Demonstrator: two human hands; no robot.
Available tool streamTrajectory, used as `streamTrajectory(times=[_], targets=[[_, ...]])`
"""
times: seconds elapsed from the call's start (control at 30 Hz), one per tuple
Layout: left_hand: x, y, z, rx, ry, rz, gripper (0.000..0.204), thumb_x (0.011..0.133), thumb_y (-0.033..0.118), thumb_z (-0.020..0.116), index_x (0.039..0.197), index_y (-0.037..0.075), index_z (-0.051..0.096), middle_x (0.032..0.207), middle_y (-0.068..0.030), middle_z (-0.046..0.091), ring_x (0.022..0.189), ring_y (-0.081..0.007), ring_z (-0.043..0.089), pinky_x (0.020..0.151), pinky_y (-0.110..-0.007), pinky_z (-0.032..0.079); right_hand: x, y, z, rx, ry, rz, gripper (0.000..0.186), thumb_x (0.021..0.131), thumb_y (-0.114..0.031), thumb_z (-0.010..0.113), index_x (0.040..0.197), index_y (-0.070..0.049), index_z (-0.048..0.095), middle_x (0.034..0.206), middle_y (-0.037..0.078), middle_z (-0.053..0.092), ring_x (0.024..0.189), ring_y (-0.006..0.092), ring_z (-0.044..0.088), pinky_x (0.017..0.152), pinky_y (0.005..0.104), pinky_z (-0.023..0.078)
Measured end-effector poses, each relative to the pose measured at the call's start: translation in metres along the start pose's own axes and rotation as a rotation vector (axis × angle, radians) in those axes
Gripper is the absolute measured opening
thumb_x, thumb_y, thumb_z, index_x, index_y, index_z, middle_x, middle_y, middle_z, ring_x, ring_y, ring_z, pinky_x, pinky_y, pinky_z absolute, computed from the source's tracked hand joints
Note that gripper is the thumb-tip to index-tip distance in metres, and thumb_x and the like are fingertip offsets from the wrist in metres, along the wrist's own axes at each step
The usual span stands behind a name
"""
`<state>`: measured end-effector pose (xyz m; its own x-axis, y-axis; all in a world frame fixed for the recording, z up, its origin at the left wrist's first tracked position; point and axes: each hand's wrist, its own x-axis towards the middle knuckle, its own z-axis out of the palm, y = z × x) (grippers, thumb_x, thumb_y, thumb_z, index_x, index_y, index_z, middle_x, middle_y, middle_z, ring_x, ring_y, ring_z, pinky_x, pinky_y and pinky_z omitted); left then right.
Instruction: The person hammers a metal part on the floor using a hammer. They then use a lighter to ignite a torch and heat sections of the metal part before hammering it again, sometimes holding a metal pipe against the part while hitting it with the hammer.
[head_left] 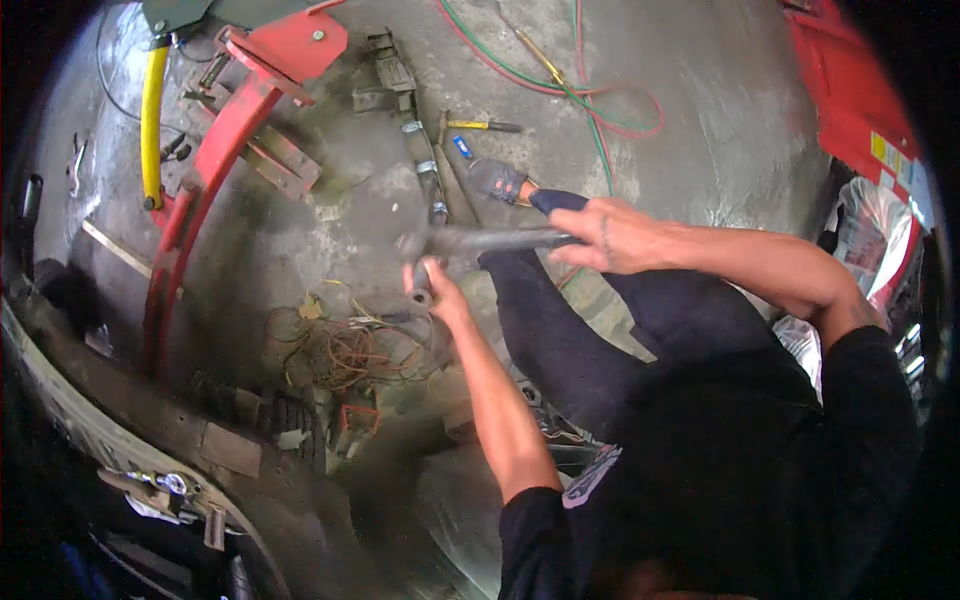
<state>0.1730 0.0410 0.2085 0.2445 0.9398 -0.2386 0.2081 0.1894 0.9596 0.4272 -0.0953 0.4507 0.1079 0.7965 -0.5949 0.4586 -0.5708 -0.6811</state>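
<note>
My right hand point(622, 238) is closed round the grip of a long-shafted hammer point(490, 240), which lies nearly level and points left. Motion blurs its shaft and head. My left hand point(442, 290) is wrapped round a short metal tube point(421, 296), whose round end with a hole shows below the fingers. The hammer's head end is just above this hand; whether it touches the tube I cannot tell. Close beyond them, a long, narrow dark metal part point(412, 130) with brackets stretches away over the concrete floor.
A red steel arm point(215, 150) with a yellow cylinder point(153, 120) stands at left. A yellow-and-black-handled hammer point(485, 126) and red and green hoses point(590, 95) lie on the floor ahead. Tangled wire point(350, 352) lies nearer, beside a curved vehicle panel point(130, 410). Red bodywork point(850, 100) is at far right.
</note>
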Motion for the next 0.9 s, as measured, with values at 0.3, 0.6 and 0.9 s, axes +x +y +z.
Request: streamTrajectory(times=[0.3,0.6,0.9], targets=[[-0.133,0.137,0.017,0.341,-0.183,-0.048,0.017,0.092,0.011,0.07,0.099,-0.003,0.065,0.11,-0.0164,0.068,0.108,-0.0325,0.064,0.097,-0.044,0.049,-0.089,0.069,-0.014,0.593,-0.143,0.775,0.026,0.086,-0.013,0.062,0.109,-0.004,0.055,0.079,0.008,0.06,0.06,0.0149,0.062,0.05,0.0346,0.049],[-0.202,0.16,0.008,0.397,-0.86,-0.085,0.014,0.076,0.005,0.074,0.084,0.004,0.063,0.093,-0.0138,0.067,0.091,-0.0374,0.064,0.088,-0.049,0.048,-0.182,0.061,-0.024,-0.009,-0.533,0.249,0.033,0.08,-0.013,0.071,0.108,-0.005,0.057,0.088,0.019,0.065,0.086,0.036,0.063,0.078,0.0459,0.047],[-0.373,0.183,-0.014,0.345,-1.102,-0.194,0.034,0.065,0.002,0.075,0.097,0.006,0.065,0.098,-0.0134,0.066,0.097,-0.0353,0.063,0.084,-0.047,0.046,-0.207,0.038,-0.016,-0.243,-0.699,0.301,0.036,0.082,-0.02,0.074,0.103,0.0,0.053,0.086,0.02,0.064,0.087,0.0428,0.062,0.078,0.051,0.045]])
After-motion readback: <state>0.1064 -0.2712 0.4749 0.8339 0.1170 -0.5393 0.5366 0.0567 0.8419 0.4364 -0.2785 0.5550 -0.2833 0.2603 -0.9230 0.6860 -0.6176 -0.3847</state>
